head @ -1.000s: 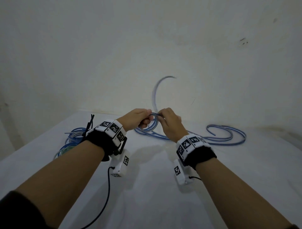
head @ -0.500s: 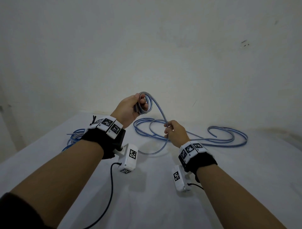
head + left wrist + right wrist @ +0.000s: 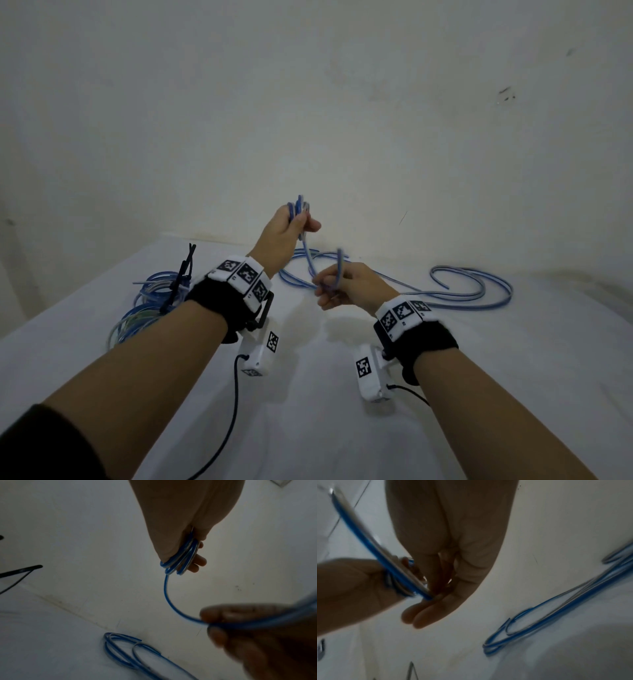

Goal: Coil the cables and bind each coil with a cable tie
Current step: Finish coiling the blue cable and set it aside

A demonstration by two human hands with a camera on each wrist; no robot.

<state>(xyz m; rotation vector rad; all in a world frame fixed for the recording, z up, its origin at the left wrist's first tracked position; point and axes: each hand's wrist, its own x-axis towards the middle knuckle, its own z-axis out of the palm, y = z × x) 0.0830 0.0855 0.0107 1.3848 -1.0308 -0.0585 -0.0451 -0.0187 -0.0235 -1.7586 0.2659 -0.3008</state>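
A blue-and-white cable (image 3: pixel 472 291) lies in loose loops on the white table (image 3: pixel 342 428), towards the back right. My left hand (image 3: pixel 287 229) is raised above the table and grips a small coil of that cable (image 3: pixel 180 559) between thumb and fingers. A strand (image 3: pixel 169 599) runs down from the coil to my right hand (image 3: pixel 342 284), which pinches it lower and to the right. The right wrist view shows the strand (image 3: pixel 385 558) passing between the right hand's fingers (image 3: pixel 426 615).
A bundle of blue coiled cables (image 3: pixel 150 305) sits at the left of the table, with black cable ties (image 3: pixel 181 277) standing up from it. Black leads hang from the wrist cameras. A plain wall (image 3: pixel 342 120) closes off the far side.
My left hand has risen from table height with the coil. My right hand slid down the strand, away from the left, and now holds it lower and slightly right.
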